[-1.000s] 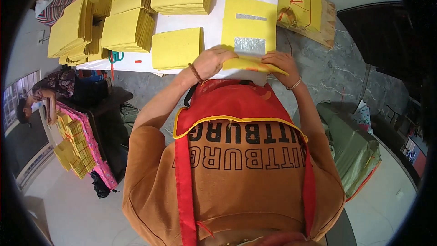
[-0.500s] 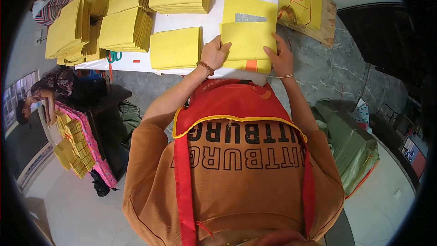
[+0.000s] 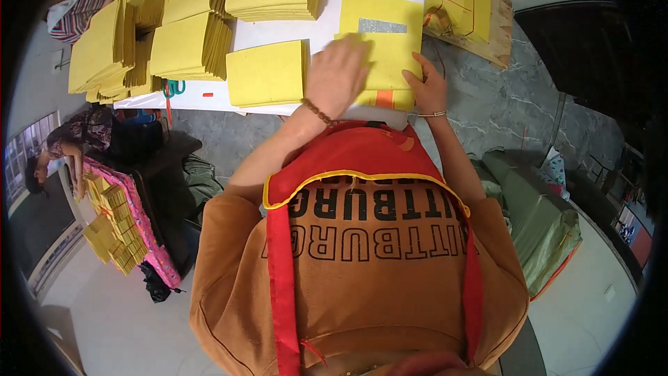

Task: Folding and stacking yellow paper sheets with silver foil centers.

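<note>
A folded sheet of yellow paper [image 3: 387,63] lies on a larger yellow sheet [image 3: 350,8] at the near right of the white table. Above its fold shows a silver patch [image 3: 383,26]; an orange strip [image 3: 384,99] shows at the near edge. My left hand [image 3: 337,73], slightly blurred, is spread flat over the folded sheet's left side, fingers stretched out. At the sheet's right edge is my right hand [image 3: 429,87], thumb and forefinger apart and touching the paper. Beside my left hand lies a small yellow paper stack [image 3: 266,75].
Thick yellow paper stacks [image 3: 188,45] fill the table's left and back. Green-handled scissors [image 3: 174,88] lie at its front edge. Red-tied yellow bundles [image 3: 456,0] stand on a wooden board at right. A person [image 3: 69,143] works at a pink-covered table on the left.
My left hand has gone from gripping the folded sheet's left edge to lying flat across it, moving up and right. The right hand has stayed at the right edge.
</note>
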Demonstrator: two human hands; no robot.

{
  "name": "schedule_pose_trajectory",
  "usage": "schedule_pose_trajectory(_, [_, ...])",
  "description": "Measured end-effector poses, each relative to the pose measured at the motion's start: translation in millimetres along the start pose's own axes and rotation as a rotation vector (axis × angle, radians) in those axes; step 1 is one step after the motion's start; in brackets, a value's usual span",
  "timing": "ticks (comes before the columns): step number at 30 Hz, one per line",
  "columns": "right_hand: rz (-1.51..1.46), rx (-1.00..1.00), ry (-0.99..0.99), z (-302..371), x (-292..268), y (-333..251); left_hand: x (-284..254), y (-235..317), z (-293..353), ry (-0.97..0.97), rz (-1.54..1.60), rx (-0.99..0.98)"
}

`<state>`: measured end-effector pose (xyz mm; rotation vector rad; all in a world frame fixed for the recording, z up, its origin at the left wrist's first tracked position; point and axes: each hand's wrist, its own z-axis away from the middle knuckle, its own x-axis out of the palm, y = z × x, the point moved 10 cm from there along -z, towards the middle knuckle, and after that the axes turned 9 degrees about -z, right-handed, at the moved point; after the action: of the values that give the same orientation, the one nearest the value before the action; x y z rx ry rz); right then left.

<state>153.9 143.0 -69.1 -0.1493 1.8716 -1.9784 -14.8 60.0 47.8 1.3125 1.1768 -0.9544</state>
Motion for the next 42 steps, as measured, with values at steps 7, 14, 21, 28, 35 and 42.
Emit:
schedule_pose_trajectory(7, [0.098,0.106,-0.066,-2,4,-7,57,40,10,0.004,-0.071,0.313])
schedule_pose_trajectory(14, [0.909,-0.608,-0.207,61,47,-69,63,40,10,-0.013,-0.048,0.309])
schedule_pose_trajectory(21, [0.488,-0.443,-0.385,47,43,-40,59,53,9,0.091,-0.203,0.417])
schedule_pose_trajectory(28, [-0.292,0.026,0.123,15,-31,-25,55,50,-25,-0.041,-0.152,0.296])
schedule_pose_trajectory(35, [-0.325,0.097,0.169,16,-44,-7,-112,-42,30,0.36,0.179,0.265])
schedule_pose_trajectory(42, [-0.169,0.164,0.139,19,-26,9,-29,-130,95,0.232,-0.251,0.094])
